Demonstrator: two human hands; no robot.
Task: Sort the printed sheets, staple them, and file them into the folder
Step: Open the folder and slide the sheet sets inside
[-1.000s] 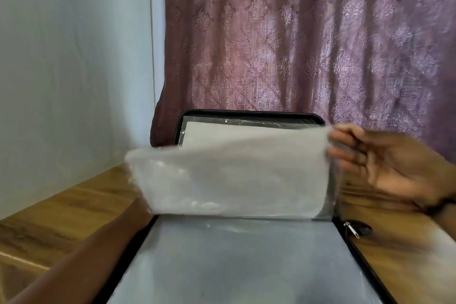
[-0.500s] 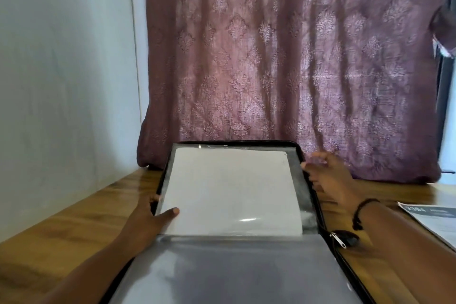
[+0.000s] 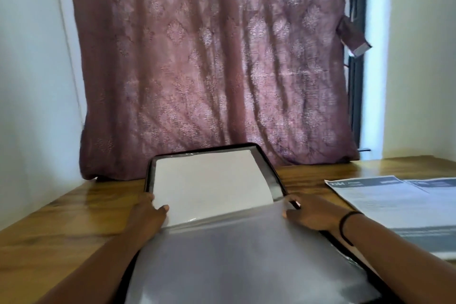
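A black zip folder (image 3: 271,163) lies open on the wooden table, its far half holding a white sheet (image 3: 209,185) under a clear sleeve. The near half shows grey plastic sleeves (image 3: 234,259). My left hand (image 3: 148,217) rests on the folder's left side, thumb pressed on the white sheet's lower left corner. My right hand (image 3: 308,215) lies flat on the folder's right edge at the fold, fingers on the sleeve. Printed sheets (image 3: 399,202) with dark header bars lie on the table to the right.
A maroon patterned curtain (image 3: 209,69) hangs right behind the folder and touches the table. A white wall stands on the left. The wooden table (image 3: 61,217) extends left of the folder. A dark window frame (image 3: 356,81) shows at the right.
The sleeve that was lifted a second ago now lies flat on the far half. My right hand came down from the air to the folder's right edge. The view swung right, showing the printed sheets.
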